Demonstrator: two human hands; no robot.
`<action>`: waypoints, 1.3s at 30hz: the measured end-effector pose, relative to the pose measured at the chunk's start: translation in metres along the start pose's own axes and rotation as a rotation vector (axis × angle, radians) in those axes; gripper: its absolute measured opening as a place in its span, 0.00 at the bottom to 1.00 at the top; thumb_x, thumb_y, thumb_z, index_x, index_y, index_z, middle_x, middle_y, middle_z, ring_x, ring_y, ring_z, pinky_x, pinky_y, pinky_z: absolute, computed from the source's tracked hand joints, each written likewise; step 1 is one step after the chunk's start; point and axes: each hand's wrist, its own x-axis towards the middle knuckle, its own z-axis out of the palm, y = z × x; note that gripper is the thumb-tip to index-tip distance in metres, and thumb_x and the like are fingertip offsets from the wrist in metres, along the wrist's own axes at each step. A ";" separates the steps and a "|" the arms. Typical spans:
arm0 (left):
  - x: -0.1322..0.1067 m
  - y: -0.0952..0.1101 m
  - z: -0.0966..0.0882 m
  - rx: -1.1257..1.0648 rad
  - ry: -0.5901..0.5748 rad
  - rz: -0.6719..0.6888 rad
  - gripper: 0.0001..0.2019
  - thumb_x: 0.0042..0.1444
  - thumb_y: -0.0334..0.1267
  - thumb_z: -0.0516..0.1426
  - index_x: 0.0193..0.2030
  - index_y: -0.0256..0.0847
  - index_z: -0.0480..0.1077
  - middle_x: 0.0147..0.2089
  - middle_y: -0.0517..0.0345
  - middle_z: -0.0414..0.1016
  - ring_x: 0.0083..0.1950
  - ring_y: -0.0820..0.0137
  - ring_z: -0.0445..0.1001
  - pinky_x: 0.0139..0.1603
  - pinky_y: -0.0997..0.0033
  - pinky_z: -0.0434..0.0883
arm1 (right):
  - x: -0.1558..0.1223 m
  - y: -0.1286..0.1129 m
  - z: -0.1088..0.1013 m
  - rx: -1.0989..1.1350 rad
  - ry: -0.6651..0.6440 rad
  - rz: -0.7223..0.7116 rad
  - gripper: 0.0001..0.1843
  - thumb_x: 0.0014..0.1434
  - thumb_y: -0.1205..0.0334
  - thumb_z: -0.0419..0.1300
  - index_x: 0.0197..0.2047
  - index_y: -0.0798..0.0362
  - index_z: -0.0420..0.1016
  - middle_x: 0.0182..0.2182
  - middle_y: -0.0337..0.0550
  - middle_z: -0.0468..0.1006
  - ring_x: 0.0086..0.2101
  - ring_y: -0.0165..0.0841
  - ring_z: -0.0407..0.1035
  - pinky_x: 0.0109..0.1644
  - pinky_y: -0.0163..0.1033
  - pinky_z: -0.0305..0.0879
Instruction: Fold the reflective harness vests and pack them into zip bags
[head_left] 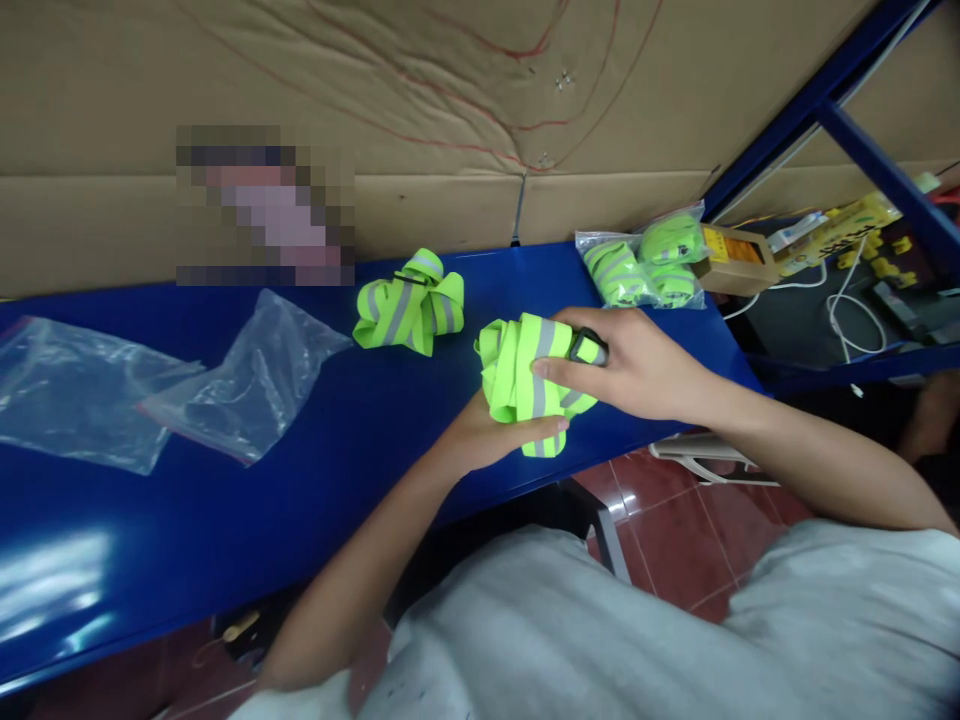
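Both hands hold a bundled neon-yellow strap with grey reflective stripes (517, 385) over the front edge of the blue table (225, 500). My left hand (491, 435) cups the bundle from below, thumb pressed across its lower part. My right hand (637, 365) grips it from the right, fingers closed over the top and over a black buckle (581, 345). A second folded strap bundle (409, 305) lies on the table just behind and to the left.
Two empty clear plastic bags (255, 380) (67, 390) lie on the left of the table. A bag packed with strap bundles (645, 260) sits at the back right, beside a small box (731, 258). Cardboard (450, 100) lines the back. Blue shelving (862, 150) with cables stands right.
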 end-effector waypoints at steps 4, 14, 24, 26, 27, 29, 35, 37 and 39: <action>-0.002 -0.003 -0.001 -0.001 -0.158 -0.047 0.32 0.52 0.49 0.72 0.61 0.41 0.74 0.62 0.48 0.80 0.64 0.52 0.78 0.67 0.50 0.75 | 0.003 0.003 -0.004 0.432 -0.128 0.167 0.17 0.60 0.50 0.69 0.44 0.54 0.80 0.36 0.39 0.81 0.34 0.31 0.72 0.38 0.35 0.66; -0.006 0.014 0.000 0.273 -0.235 0.250 0.22 0.62 0.47 0.63 0.60 0.42 0.73 0.65 0.48 0.77 0.65 0.55 0.75 0.72 0.50 0.69 | -0.001 0.029 0.017 0.901 -0.284 0.453 0.24 0.56 0.47 0.74 0.49 0.54 0.83 0.43 0.47 0.85 0.44 0.40 0.79 0.48 0.41 0.74; -0.012 0.017 -0.007 0.285 -0.092 -0.015 0.16 0.58 0.48 0.66 0.46 0.39 0.77 0.46 0.55 0.82 0.47 0.63 0.79 0.47 0.66 0.77 | -0.017 0.024 0.032 0.183 -0.071 -0.173 0.27 0.73 0.42 0.55 0.60 0.55 0.75 0.56 0.53 0.79 0.56 0.41 0.73 0.60 0.45 0.67; -0.012 0.017 -0.008 0.292 -0.106 -0.065 0.15 0.55 0.49 0.66 0.38 0.38 0.76 0.38 0.57 0.79 0.40 0.66 0.77 0.38 0.71 0.73 | -0.020 0.021 0.036 0.111 -0.136 -0.117 0.34 0.66 0.34 0.61 0.57 0.56 0.75 0.51 0.53 0.80 0.49 0.42 0.75 0.51 0.44 0.69; -0.012 0.016 -0.008 0.290 -0.117 -0.091 0.15 0.54 0.48 0.67 0.35 0.37 0.75 0.34 0.58 0.77 0.37 0.68 0.75 0.35 0.72 0.71 | -0.021 0.021 0.038 0.091 -0.160 -0.065 0.35 0.63 0.32 0.64 0.54 0.57 0.75 0.47 0.52 0.81 0.44 0.41 0.75 0.45 0.42 0.68; -0.012 0.011 -0.007 0.254 -0.140 -0.138 0.15 0.51 0.46 0.69 0.33 0.36 0.75 0.31 0.60 0.75 0.34 0.70 0.73 0.33 0.74 0.68 | -0.021 0.021 0.043 0.072 -0.170 0.023 0.31 0.64 0.33 0.63 0.47 0.56 0.74 0.39 0.47 0.80 0.35 0.35 0.71 0.37 0.39 0.62; -0.018 -0.012 -0.006 -0.010 -0.148 -0.299 0.27 0.43 0.48 0.75 0.47 0.37 0.80 0.42 0.53 0.83 0.42 0.63 0.80 0.45 0.67 0.75 | -0.019 0.021 0.046 0.067 -0.122 0.070 0.25 0.69 0.39 0.59 0.44 0.56 0.74 0.34 0.43 0.78 0.31 0.31 0.67 0.36 0.37 0.58; -0.020 -0.014 -0.008 0.046 -0.144 -0.273 0.26 0.44 0.50 0.75 0.46 0.37 0.80 0.42 0.54 0.83 0.42 0.63 0.79 0.44 0.67 0.74 | -0.018 0.021 0.043 0.149 -0.188 0.098 0.24 0.69 0.40 0.58 0.47 0.56 0.75 0.37 0.44 0.81 0.34 0.33 0.71 0.39 0.38 0.62; -0.022 -0.012 -0.011 0.205 -0.127 -0.229 0.21 0.47 0.51 0.73 0.40 0.37 0.80 0.38 0.57 0.82 0.40 0.64 0.78 0.41 0.69 0.72 | -0.018 0.021 0.042 0.317 -0.278 0.149 0.25 0.70 0.42 0.58 0.52 0.55 0.76 0.45 0.46 0.83 0.41 0.37 0.75 0.45 0.40 0.68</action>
